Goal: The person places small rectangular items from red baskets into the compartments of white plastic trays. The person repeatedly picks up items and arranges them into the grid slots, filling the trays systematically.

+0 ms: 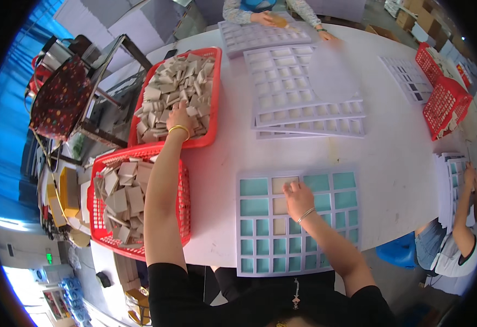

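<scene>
My left hand (179, 117) reaches down among small beige tiles (167, 82) heaped in the far red basket (216, 98). Its fingers are bent together, and what they grip is hidden. In front of me lies a white-framed tray (299, 274) with teal-bottomed compartments of several sizes. My right hand (299, 200) is over the tray's upper middle, fingers curled, with the fingertips at the lower edge of a beige tile (285, 183) in the far row. Whether they hold a piece cannot be seen. Two more beige tiles (279, 226) sit below in that column, partly beside my hand.
A nearer red basket (184, 204) with larger beige tiles stands under my left forearm. Stacked white trays (282, 82) lie across the table, where another person's hands (268, 19) work. Red baskets (445, 103) stand at the right, near another person (462, 234) with trays.
</scene>
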